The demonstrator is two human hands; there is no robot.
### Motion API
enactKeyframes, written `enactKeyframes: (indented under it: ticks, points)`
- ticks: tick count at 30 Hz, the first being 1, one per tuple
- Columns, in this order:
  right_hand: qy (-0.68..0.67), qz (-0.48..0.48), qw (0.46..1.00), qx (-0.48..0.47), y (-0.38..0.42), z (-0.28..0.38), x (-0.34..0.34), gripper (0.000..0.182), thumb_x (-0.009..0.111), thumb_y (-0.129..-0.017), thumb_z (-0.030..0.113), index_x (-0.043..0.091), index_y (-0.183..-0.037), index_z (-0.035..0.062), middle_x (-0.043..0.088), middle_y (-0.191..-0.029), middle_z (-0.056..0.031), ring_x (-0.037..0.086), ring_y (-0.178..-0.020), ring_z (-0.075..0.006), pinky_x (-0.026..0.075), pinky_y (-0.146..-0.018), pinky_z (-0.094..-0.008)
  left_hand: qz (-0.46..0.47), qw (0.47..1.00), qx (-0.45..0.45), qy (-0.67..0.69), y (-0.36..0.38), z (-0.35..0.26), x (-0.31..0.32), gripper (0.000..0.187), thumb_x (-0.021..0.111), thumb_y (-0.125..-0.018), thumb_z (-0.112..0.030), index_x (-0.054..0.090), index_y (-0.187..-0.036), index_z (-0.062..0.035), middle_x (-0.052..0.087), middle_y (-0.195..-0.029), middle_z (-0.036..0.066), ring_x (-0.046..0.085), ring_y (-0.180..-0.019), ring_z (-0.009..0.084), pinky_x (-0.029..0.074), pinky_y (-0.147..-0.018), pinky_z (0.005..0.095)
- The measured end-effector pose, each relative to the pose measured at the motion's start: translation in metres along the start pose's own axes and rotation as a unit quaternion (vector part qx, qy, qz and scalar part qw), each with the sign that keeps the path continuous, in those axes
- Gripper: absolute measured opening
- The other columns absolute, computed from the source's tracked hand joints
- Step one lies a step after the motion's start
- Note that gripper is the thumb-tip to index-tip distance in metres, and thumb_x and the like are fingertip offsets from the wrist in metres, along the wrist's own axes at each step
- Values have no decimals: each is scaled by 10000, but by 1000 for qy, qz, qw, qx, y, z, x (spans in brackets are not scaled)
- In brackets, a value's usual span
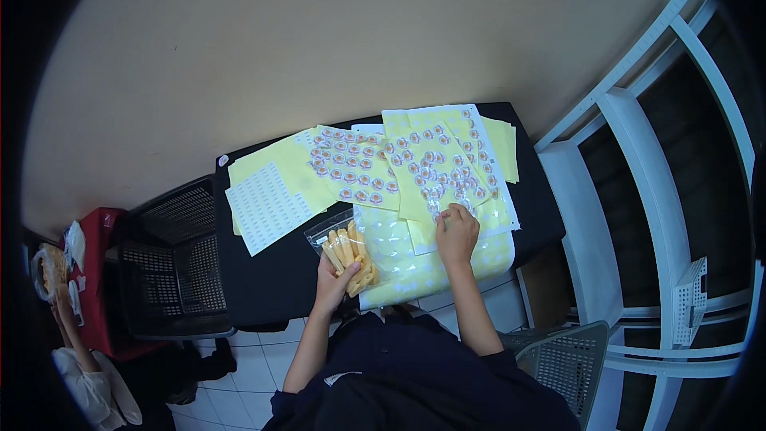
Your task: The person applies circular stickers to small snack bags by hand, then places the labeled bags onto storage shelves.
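My left hand [331, 286] grips a clear plastic bag [349, 255] filled with pale yellow sticks that look like snacks, held over the front edge of the table. Over the sticker sheets, my right hand [457, 235] has its fingertips pinched together; whatever is between them is too small to make out. Just beyond those fingertips lie loose round stickers [435, 191], some of them clear and shiny. A yellow sheet [411, 206] lies under them. To its left, another yellow sheet carries rows of round orange-and-white stickers [351, 161].
A black-covered table [263, 287] stands against the wall. White label sheet [267, 206] lies at left, and checkered yellow sheeting [391, 263] hangs over the front. Plastic chairs [171, 255] stand left and right [562, 367]. Another person [88, 379] is at a red table [96, 295]. White shelving [630, 168] stands right.
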State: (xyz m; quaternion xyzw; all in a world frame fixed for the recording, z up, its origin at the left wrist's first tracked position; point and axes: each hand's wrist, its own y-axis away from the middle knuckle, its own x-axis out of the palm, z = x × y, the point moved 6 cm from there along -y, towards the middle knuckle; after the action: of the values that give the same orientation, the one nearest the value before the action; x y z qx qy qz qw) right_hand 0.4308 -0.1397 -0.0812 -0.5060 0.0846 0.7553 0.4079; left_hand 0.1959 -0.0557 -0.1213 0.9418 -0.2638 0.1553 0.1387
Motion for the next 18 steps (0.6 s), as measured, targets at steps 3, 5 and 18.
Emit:
enactKeyframes:
  ticks: [3,5,18]
  points:
    - [2,11,1000,18,0,-2,3,97,580,-720,112,574,-781,37,547,-1006,-96,490,-984,-254,313,-891,-390,-15,1000,-4,-6,3,-3,2,526,590,-745,-10,305,-1187,-2,501,-1082,121,527,-968,178,447,-822,307]
    - [28,19,999,22,0,-3,8,78,548,-738,96,575,-784,38,543,-1044,-100,492,-1003,-261,296,-916,-399,-27,997,-40,66,3,-3,6,505,569,-763,-43,306,-1192,-3,509,-1069,124,536,-956,188,450,-815,312]
    - [-22,-5,999,24,-1,-3,-2,100,580,-699,94,562,-784,45,575,-1002,-90,520,-956,-249,292,-899,-405,162,932,-187,265,-81,24,126,426,409,-862,-319,403,-1168,-22,527,-1050,80,539,-918,169,429,-814,298]
